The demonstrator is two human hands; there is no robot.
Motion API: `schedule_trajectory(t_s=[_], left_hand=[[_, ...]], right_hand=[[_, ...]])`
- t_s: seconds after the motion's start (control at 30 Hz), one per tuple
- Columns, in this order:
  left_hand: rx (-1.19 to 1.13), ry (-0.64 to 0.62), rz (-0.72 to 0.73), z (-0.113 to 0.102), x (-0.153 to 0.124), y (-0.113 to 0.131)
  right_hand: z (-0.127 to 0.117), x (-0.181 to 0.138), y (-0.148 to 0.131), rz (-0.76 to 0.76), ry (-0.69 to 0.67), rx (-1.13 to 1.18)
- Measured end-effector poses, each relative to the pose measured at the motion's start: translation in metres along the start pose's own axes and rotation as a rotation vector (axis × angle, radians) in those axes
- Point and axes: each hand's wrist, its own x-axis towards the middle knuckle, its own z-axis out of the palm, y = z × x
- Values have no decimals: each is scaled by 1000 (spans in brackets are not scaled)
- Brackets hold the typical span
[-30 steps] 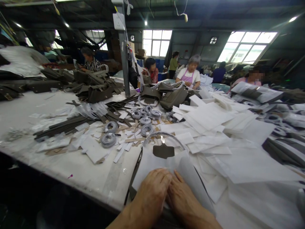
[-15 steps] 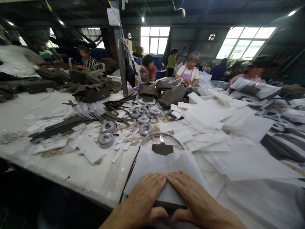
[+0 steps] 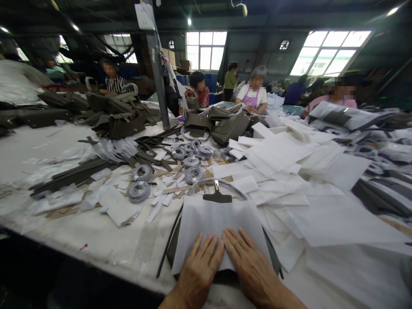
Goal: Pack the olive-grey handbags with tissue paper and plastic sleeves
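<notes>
A dark olive handbag (image 3: pixel 275 259) lies on the table in front of me, mostly covered by a white foam sheet (image 3: pixel 222 214). Beyond the sheet's far edge, the bag's tab with a metal clasp (image 3: pixel 217 195) and its wrapped handle (image 3: pixel 237 187) stick out. My left hand (image 3: pixel 201 264) rests flat on the left half of the sheet, fingers stretched out. On the right half, my right hand (image 3: pixel 246 259) lies flat too, its fingertips close to those of the left. Neither hand grips anything.
White sheets (image 3: pixel 325 214) are heaped at the right. Coiled wrapped straps (image 3: pixel 139 191) and dark strips (image 3: pixel 77 171) lie to the left. More dark bags (image 3: pixel 125 120) are piled farther back near a metal post (image 3: pixel 158 73). Several people (image 3: pixel 252 94) are at the far side.
The sheet now lies flatter and lower over the bag, with dark bag edges showing at both sides. Both hands have shifted slightly, and their thumbs no longer stick out below.
</notes>
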Motion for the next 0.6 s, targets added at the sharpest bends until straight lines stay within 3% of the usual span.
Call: schedule_trajectory(t_s=[0.07, 0.17, 0.43, 0.6], left_hand=[[-28, -38, 32, -2, -1, -2], [-63, -118, 57, -13, 3, -5], [-157, -364, 31, -38, 18, -1], [-175, -334, -45, -29, 17, 6]], right_hand=[[10, -5, -2, -4, 105, -54], [14, -10, -2, 4, 151, -62], [-19, -9, 17, -27, -163, 126], [-12, -23, 38, -45, -215, 142]])
